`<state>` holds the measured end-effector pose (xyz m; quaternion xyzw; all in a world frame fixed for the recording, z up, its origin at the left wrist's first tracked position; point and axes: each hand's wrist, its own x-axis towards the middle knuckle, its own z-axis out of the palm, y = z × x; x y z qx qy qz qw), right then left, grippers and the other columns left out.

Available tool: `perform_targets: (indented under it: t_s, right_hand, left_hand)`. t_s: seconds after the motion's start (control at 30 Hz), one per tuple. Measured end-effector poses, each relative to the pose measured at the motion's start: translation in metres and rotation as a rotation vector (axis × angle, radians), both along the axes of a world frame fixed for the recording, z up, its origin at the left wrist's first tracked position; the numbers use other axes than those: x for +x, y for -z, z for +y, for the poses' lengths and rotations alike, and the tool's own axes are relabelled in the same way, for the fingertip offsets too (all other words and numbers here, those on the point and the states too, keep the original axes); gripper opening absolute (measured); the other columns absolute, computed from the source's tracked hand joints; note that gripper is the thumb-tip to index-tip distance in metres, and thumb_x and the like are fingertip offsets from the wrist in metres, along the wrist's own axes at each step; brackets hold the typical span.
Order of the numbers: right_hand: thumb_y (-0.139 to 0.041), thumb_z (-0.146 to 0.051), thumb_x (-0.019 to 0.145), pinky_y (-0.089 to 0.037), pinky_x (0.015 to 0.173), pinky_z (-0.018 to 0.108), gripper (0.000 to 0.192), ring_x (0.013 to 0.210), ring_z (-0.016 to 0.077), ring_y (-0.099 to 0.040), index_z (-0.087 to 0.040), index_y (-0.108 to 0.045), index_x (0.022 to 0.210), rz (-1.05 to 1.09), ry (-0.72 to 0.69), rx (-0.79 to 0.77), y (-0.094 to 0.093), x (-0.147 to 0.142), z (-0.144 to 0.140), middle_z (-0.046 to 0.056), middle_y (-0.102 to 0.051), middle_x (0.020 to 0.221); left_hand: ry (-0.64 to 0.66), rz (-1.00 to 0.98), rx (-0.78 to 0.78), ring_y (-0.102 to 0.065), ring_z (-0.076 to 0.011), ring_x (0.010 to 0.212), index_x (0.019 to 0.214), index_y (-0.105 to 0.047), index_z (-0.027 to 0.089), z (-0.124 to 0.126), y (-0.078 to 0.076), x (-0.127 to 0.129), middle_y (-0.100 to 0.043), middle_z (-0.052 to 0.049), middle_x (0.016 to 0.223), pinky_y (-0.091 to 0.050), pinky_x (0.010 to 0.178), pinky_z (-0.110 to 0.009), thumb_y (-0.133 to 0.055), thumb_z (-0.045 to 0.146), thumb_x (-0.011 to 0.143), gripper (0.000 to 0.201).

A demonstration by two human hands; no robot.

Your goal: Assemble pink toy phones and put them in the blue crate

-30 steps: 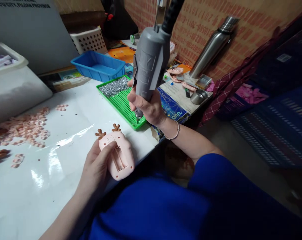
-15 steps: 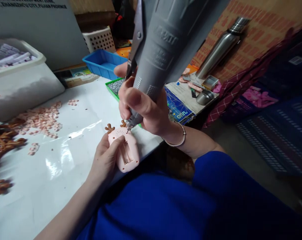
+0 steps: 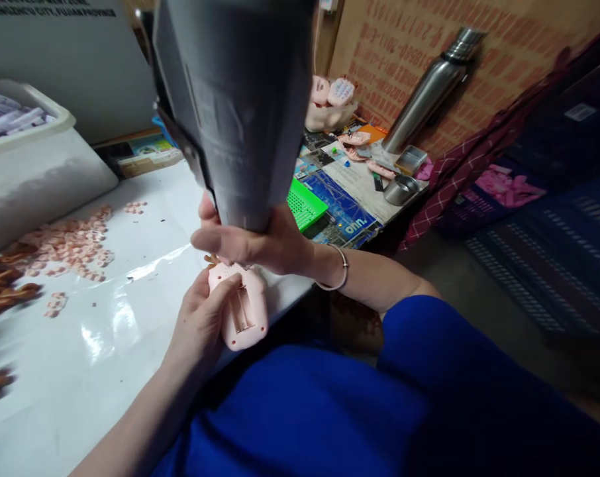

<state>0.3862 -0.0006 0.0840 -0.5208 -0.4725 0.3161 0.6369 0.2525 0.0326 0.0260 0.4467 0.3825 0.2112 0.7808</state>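
My left hand [image 3: 204,311] grips a pale pink plastic toy casing [image 3: 253,311] with its back up, the thumb pressed beside an open battery compartment [image 3: 242,311]. Screw holes show near the casing's lower corners, and a brown antler [image 3: 211,260] sticks out at its top. My right hand [image 3: 255,245] is wrapped round the lower end of a large grey power screwdriver [image 3: 240,112], which stands almost upright over the casing's upper end. The hand hides the tool's tip, so I cannot tell whether it touches the casing.
Small pink parts [image 3: 71,242] and brown antler pieces [image 3: 12,281] lie on the white tabletop at left, before a white bin [image 3: 36,179]. Right of the tool are a green basket [image 3: 304,204], a metal cup [image 3: 402,190], a steel flask [image 3: 429,93] and a tub of pink casings [image 3: 330,116].
The screwdriver and my right hand have shifted left and turned more upright, covering the blue tray and the screws. My left hand still holds the casing in nearly the same place.
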Motion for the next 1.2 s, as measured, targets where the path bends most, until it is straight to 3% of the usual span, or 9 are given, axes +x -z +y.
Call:
perform_targets:
  t_s: [0.07,0.13,0.23,0.4,0.6,0.9,1.0,1.1,1.2]
  right_hand:
    - [-0.077,-0.047,0.071,-0.047,0.055,0.025,0.037,0.055,0.0094,-0.051,-0.021,-0.059,0.089,0.097,-0.129,0.062,-0.006,0.005,-0.003,-0.006,-0.053,0.062]
    - [-0.075,-0.038,0.077,-0.045,0.054,0.024,0.033,0.055,0.0087,-0.05,-0.021,-0.057,0.099,0.128,-0.143,0.161,-0.012,0.012,-0.006,-0.008,-0.054,0.061]
    - [-0.075,-0.036,0.077,-0.039,0.049,0.024,0.035,0.05,0.0073,-0.046,-0.022,-0.054,0.101,0.047,0.05,0.253,-0.012,0.026,-0.007,-0.01,-0.053,0.06]
    - [-0.077,-0.064,0.065,-0.046,0.056,0.027,0.058,0.054,0.0088,-0.049,-0.021,-0.056,0.098,0.011,0.294,0.007,0.008,0.045,0.0,-0.008,-0.05,0.057]
    - [-0.078,-0.073,0.05,-0.045,0.054,0.028,0.07,0.051,0.0082,-0.046,-0.022,-0.056,0.092,0.106,0.251,0.037,0.019,0.046,0.002,-0.008,-0.048,0.055]
    - [-0.082,-0.058,0.058,-0.043,0.053,0.027,0.054,0.05,0.0081,-0.046,-0.021,-0.054,0.086,0.146,0.227,0.058,0.017,0.042,-0.004,-0.009,-0.05,0.054]
    - [-0.082,-0.064,0.052,-0.043,0.054,0.028,0.063,0.05,0.0078,-0.046,-0.021,-0.056,0.09,0.14,0.235,0.055,0.017,0.044,-0.002,-0.01,-0.051,0.054]
    - [-0.079,-0.073,0.045,-0.045,0.053,0.028,0.073,0.048,0.0079,-0.046,-0.023,-0.055,0.093,0.1,0.258,0.054,0.011,0.045,0.001,-0.01,-0.05,0.053]
    - [-0.076,-0.067,0.06,-0.044,0.053,0.028,0.06,0.049,0.0089,-0.047,-0.025,-0.058,0.098,0.061,0.256,0.155,-0.003,0.036,0.001,-0.008,-0.051,0.058]
  left_hand:
    - [0.006,0.016,-0.008,-0.067,-0.02,0.076,0.101,-0.062,0.016,0.0,-0.003,0.0,-0.07,-0.003,0.085,-0.051,0.066,-0.026,-0.084,0.039,0.061,0.052]
    - [-0.002,0.048,-0.012,-0.065,-0.0175,0.072,0.1,-0.062,0.016,0.001,-0.004,0.0,-0.07,-0.001,0.081,-0.048,0.06,-0.022,-0.085,0.041,0.061,0.051]
    - [-0.005,0.084,-0.045,-0.065,-0.0176,0.068,0.098,-0.063,0.016,0.003,-0.004,0.0,-0.068,-0.001,0.076,-0.045,0.052,-0.02,-0.086,0.042,0.059,0.052]
    - [0.006,0.094,-0.099,-0.064,-0.0162,0.065,0.097,-0.065,0.016,0.006,-0.003,0.001,-0.07,-0.002,0.08,-0.053,0.056,-0.022,-0.088,0.039,0.055,0.054]
    - [0.027,0.081,-0.101,-0.065,-0.0147,0.067,0.099,-0.066,0.018,0.009,0.0,-0.002,-0.071,-0.002,0.084,-0.053,0.058,-0.02,-0.086,0.038,0.062,0.047]
    - [0.027,0.101,-0.074,-0.065,-0.0181,0.068,0.102,-0.063,0.015,0.006,-0.004,0.002,-0.071,-0.005,0.085,-0.053,0.057,-0.024,-0.084,0.039,0.059,0.053]
    - [0.027,0.081,-0.081,-0.065,-0.0189,0.069,0.099,-0.064,0.015,0.005,-0.004,0.001,-0.07,-0.004,0.083,-0.053,0.058,-0.025,-0.085,0.037,0.057,0.051]
    - [0.012,0.039,-0.091,-0.066,-0.0181,0.071,0.098,-0.066,0.015,0.005,-0.002,0.0,-0.071,-0.004,0.085,-0.052,0.059,-0.023,-0.087,0.036,0.056,0.051]
    - [0.021,0.02,-0.107,-0.066,-0.0181,0.075,0.1,-0.066,0.015,0.005,-0.001,0.001,-0.072,-0.006,0.09,-0.052,0.063,-0.023,-0.088,0.034,0.055,0.053]
